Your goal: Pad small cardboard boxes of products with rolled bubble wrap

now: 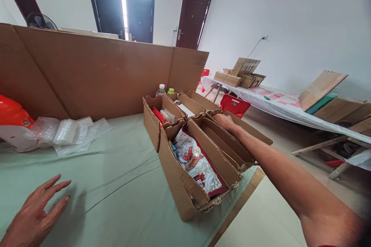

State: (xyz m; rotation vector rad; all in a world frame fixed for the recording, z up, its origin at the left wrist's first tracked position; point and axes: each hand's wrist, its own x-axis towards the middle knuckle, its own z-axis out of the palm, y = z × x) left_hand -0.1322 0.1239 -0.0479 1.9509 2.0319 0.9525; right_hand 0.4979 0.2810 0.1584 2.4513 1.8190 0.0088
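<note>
My left hand (37, 212) hovers at the lower left over the green table cover (116, 200), fingers apart and holding nothing. On the right my arm stretches across a group of open cardboard boxes, and my right hand (225, 121) dips into a narrow box (243, 125) at the far right. Its fingers are hidden inside, so what they touch does not show. The nearest box (176, 185) holds a white and dark red printed bag (194, 158). Red and clear packets (166, 115) lie in the box at the back left.
Bubble wrap (72, 133) and an orange and white container (14, 123) sit on the left. A tall cardboard panel (101, 73) stands along the table's back. A clear bottle (160, 90) and a green lid (171, 91) show behind the boxes. Red chairs (234, 105) are beyond.
</note>
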